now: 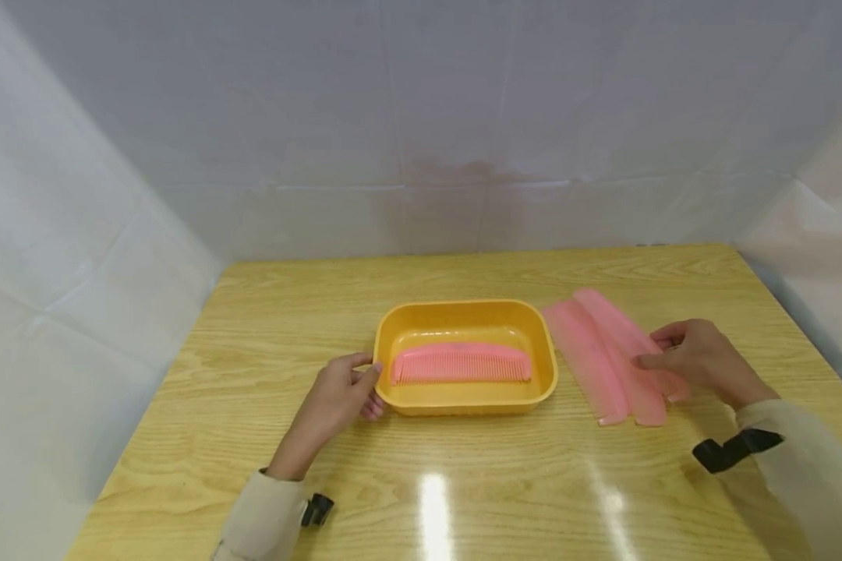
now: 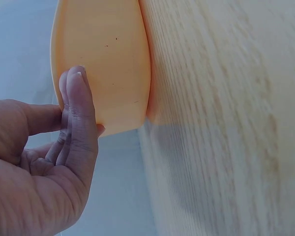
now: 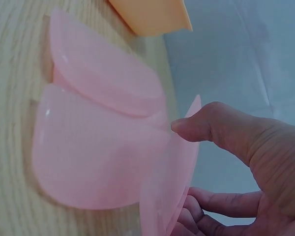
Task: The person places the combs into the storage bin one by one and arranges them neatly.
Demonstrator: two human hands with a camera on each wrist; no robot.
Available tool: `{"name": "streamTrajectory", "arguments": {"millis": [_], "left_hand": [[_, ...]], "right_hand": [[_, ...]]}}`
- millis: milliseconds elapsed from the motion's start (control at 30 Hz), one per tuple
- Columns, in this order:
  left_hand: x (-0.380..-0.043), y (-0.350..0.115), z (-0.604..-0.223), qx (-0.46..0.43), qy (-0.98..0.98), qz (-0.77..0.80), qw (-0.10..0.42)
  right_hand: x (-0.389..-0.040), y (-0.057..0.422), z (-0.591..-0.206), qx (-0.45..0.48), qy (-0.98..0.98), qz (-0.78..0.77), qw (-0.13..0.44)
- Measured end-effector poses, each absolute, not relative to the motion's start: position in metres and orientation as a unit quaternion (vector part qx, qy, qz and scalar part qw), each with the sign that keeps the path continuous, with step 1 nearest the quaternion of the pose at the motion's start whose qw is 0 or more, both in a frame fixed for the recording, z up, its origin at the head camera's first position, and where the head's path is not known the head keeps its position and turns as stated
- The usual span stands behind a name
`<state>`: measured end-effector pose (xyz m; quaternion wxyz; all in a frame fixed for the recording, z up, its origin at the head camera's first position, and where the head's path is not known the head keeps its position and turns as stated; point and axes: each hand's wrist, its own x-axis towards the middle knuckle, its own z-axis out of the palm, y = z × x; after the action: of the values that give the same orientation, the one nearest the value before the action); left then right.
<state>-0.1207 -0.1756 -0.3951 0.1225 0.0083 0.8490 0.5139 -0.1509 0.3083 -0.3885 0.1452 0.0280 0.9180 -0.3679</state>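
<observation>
A yellow plastic basin point(image 1: 466, 409) stands on the table with one pink comb point(image 1: 461, 354) lying flat inside it. My left hand point(image 1: 340, 393) grips the basin's left end, thumb over the rim and fingers against the outer wall point(image 2: 110, 54). To the right of the basin my right hand point(image 1: 705, 362) pinches a pink comb point(image 3: 172, 172) between thumb and fingers, tilted up from the others. Beneath and beside it, more pink combs point(image 1: 589, 366) overlap on the table, and their rounded backs point(image 3: 98, 152) show in the right wrist view.
The wood-grain table point(image 1: 288, 312) reaches back to a pale sheet point(image 1: 323, 218) hung behind it. More sheeting point(image 1: 63, 273) hangs along the left and right sides. Black straps point(image 1: 737, 450) sit on both wrists.
</observation>
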Motion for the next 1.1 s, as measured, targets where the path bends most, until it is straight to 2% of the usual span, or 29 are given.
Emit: {"name": "streamTrajectory", "arguments": {"millis": [1100], "left_hand": [[-0.118, -0.173, -0.391, 0.008, 0.85, 0.512, 0.124]], "right_hand": [[-0.183, 0.241, -0.346, -0.065, 0.926, -0.349, 0.126]]}}
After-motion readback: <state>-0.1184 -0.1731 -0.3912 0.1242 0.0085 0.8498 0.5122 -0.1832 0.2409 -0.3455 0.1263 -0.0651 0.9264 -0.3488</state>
